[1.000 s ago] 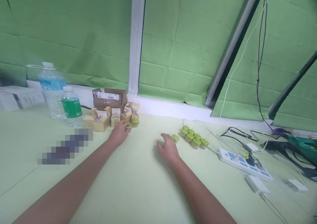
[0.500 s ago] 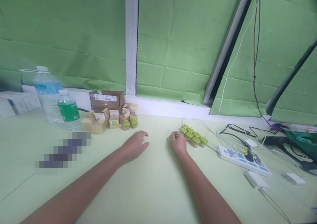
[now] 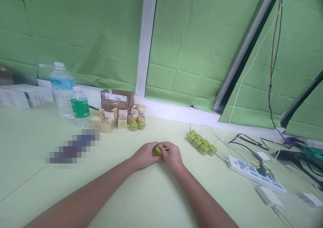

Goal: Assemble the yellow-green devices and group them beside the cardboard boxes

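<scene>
Both hands, left hand (image 3: pixel 145 155) and right hand (image 3: pixel 172 155), closed around small green jar (image 3: pixel 157 150); probably light, hard, best held by sides.

The bench (image 3: pixel 141 194) lies bare around the two hands and toward the near edge, giving wide passage there. To the far left stand two water bottles (image 3: pixel 73 100) and a cluster of small cardboard boxes (image 3: pixel 116 115). To the right, a group of green-capped jars (image 3: pixel 202 144) sits near, then a power strip (image 3: pixel 254 174) with tangled cables (image 3: pixel 247 142) blocks that side.
</scene>
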`<state>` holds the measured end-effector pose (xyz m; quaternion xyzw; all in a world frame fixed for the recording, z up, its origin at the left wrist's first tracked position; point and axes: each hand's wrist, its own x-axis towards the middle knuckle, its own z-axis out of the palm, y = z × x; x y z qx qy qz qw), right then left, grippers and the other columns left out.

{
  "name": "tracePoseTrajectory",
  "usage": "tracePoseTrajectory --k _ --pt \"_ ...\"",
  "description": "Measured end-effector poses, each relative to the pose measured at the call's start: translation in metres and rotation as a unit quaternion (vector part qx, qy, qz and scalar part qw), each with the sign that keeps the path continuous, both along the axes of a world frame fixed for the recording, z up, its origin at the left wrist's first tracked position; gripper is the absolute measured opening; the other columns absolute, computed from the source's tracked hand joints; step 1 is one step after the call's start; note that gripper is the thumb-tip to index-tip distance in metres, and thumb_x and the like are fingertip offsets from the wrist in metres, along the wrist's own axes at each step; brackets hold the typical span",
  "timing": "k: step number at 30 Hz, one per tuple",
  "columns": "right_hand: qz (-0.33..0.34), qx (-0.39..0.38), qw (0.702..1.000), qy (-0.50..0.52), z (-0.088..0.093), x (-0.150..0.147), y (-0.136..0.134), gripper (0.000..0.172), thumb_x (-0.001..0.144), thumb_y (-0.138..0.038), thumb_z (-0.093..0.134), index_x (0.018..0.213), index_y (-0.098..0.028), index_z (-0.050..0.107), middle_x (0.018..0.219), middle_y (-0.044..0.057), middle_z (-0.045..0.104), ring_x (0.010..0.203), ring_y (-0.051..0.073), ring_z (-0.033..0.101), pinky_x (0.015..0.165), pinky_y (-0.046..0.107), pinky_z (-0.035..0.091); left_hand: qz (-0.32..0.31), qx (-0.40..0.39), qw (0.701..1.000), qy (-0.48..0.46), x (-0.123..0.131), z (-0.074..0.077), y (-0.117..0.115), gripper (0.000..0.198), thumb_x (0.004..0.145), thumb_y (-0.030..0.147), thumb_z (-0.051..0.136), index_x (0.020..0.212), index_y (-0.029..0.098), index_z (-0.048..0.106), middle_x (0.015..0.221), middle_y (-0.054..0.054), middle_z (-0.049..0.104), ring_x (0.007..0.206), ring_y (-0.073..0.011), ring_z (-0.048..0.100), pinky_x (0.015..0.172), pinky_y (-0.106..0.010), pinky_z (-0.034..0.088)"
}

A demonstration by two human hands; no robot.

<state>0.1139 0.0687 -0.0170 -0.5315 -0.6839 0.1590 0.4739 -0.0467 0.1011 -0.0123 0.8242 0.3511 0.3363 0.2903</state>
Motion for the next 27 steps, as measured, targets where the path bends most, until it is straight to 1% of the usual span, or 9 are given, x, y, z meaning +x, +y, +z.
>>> tracePoseTrajectory --k 3,6,9,12,14,16,19,24,27 --pt "-0.031 -0.010 0.996 0.085 0.001 0.005 0.003 0.029 0.092 -0.041 0.052 0.095 -0.022 0.074 0.091 0.004 0.074 0.084 0.020 0.069 0.080 0.033 0.057 0.013 0.024 0.999 0.019 -0.001 -0.001 0.004 0.029 0.073 0.040 0.068 0.098 0.026 0.070 0.089 -0.001 0.074 0.080 -0.0237 0.067 0.068 -0.030 0.047" --pt "-0.041 -0.049 0.973 0.221 0.000 0.013 0.010 0.034 0.088 -0.050 0.054 0.091 -0.019 0.068 0.087 0.005 0.072 0.081 0.021 0.068 0.073 0.034 0.060 0.065 0.048 0.995 0.058 -0.005 -0.005 0.012 0.028 0.074 0.043 0.068 0.095 0.026 0.066 0.090 -0.002 0.073 0.082 -0.0244 0.066 0.068 -0.030 0.046" --pt "-0.047 -0.127 0.931 0.340 -0.002 0.021 0.017 0.031 0.084 -0.049 0.055 0.085 -0.019 0.061 0.087 0.007 0.070 0.080 0.022 0.069 0.069 0.036 0.062 0.146 0.063 0.982 0.104 -0.010 -0.009 0.025 0.032 0.076 0.045 0.066 0.100 0.025 0.063 0.099 -0.006 0.072 0.092 -0.0286 0.066 0.075 -0.034 0.046" --pt "-0.025 -0.200 0.879 0.432 -0.005 0.024 0.018 0.019 0.086 -0.037 0.053 0.088 -0.019 0.059 0.091 0.008 0.071 0.081 0.021 0.071 0.077 0.037 0.062 0.199 0.069 0.969 0.129 -0.013 -0.012 0.036 0.043 0.078 0.047 0.065 0.113 0.022 0.060 0.114 -0.012 0.069 0.109 -0.0345 0.061 0.089 -0.043 0.045" --pt "-0.008 -0.236 0.845 0.480 -0.004 0.022 0.017 0.014 0.088 -0.030 0.051 0.091 -0.019 0.059 0.092 0.009 0.071 0.082 0.020 0.071 0.083 0.037 0.061 0.215 0.084 0.967 0.106 -0.013 -0.013 0.038 0.055 0.079 0.048 0.064 0.125 0.020 0.055 0.129 -0.015 0.062 0.122 -0.0366 0.053 0.098 -0.047 0.042" --pt "0.004 -0.263 0.819 0.509 -0.002 0.018 0.014 0.017 0.091 -0.030 0.049 0.092 -0.017 0.060 0.090 0.011 0.072 0.082 0.020 0.071 0.085 0.037 0.060 0.208 0.122 0.968 0.070 -0.012 -0.012 0.036 0.056 0.082 0.045 0.063 0.130 0.019 0.051 0.137 -0.014 0.056 0.130 -0.0348 0.047 0.105 -0.048 0.038" --pt "0.037 -0.279 0.800 0.530 0.004 0.012 0.009 0.020 0.090 -0.035 0.056 0.093 -0.016 0.061 0.088 0.010 0.071 0.079 0.019 0.070 0.083 0.034 0.059 0.160 0.192 0.968 0.029 -0.010 -0.006 0.027 0.041 0.086 0.031 0.058 0.125 0.021 0.054 0.132 -0.011 0.058 0.129 -0.0296 0.046 0.109 -0.046 0.037" --pt "0.104 -0.262 0.804 0.524 0.009 0.008 0.002 0.022 0.071 -0.025 0.080 0.083 -0.017 0.063 0.084 0.004 0.068 0.075 0.013 0.064 0.072 0.022 0.054 0.064 0.221 0.973 -0.015 -0.007 0.002 0.012 0.037 0.087 0.014 0.050 0.122 0.022 0.056 0.125 -0.009 0.061 0.123 -0.0262 0.050 0.106 -0.047 0.041" --pt "0.127 -0.267 0.809 0.509 0.009 0.006 0.000 0.029 0.067 -0.032 0.085 0.079 -0.016 0.064 0.077 0.001 0.065 0.070 0.011 0.060 0.064 0.020 0.050 0.017 0.200 0.979 -0.024 -0.006 0.002 0.006 0.045 0.083 0.007 0.048 0.125 0.022 0.056 0.125 -0.008 0.061 0.121 -0.0240 0.052 0.105 -0.043 0.045"
